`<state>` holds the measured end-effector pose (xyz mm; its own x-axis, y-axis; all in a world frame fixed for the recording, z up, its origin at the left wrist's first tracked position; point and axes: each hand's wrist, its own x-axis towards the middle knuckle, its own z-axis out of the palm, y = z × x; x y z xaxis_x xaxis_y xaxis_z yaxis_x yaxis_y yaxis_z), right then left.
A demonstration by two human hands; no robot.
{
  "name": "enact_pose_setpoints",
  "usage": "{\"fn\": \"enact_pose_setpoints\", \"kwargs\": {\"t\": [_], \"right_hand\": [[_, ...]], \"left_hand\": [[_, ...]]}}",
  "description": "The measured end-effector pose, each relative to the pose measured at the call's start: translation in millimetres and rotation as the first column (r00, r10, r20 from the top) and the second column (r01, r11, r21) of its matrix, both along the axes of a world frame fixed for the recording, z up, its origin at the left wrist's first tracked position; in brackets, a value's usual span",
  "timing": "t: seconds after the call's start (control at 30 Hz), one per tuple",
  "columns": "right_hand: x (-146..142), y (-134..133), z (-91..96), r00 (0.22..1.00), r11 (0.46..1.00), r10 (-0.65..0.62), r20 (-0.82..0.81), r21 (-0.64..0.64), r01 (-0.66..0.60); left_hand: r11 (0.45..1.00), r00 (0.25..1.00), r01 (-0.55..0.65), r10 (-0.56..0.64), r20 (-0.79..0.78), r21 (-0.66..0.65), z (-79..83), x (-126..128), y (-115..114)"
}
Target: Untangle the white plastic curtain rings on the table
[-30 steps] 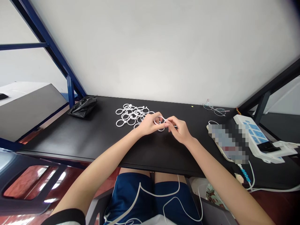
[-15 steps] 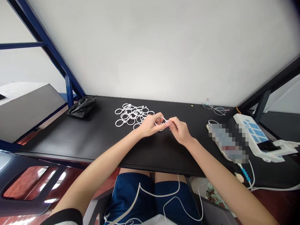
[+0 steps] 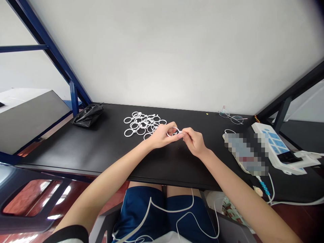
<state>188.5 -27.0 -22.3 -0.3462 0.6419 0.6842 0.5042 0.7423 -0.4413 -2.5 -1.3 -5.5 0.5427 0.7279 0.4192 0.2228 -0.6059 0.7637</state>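
Note:
Between my hands, a little above the black table, is a white ring (image 3: 176, 128) with a small knob-like part, like a curtain ring. My left hand (image 3: 164, 135) pinches it from the left, thumb and fingers around its loop. My right hand (image 3: 193, 140) grips its right side near the small part, fingertips pressed together. The fingers hide part of this ring. Several similar white rings (image 3: 141, 130) lie in a loose, overlapping pile just left of and behind my left hand.
A black plastic bag (image 3: 88, 115) rests at the table's left back corner. Eyeglasses (image 3: 237, 119) lie at the right back. On the right are a phone (image 3: 240, 162), blurred out, and a white power strip (image 3: 274, 141) with cables. A white cable (image 3: 172, 211) crosses my lap.
Both hands stay in nearly the same place, still on the ring. The ring has tilted slightly between the fingers; the pile has not moved.

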Motion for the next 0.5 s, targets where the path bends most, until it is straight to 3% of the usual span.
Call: {"fn": "enact_pose_setpoints", "kwargs": {"t": [0.5], "right_hand": [[0.3,-0.7,-2.5,0.998,0.995,-0.062,0.031,-0.075,0.064]], "left_hand": [[1.0,1.0,-0.013,0.012,-0.026,-0.012,1.5,0.1,-1.0]]}}
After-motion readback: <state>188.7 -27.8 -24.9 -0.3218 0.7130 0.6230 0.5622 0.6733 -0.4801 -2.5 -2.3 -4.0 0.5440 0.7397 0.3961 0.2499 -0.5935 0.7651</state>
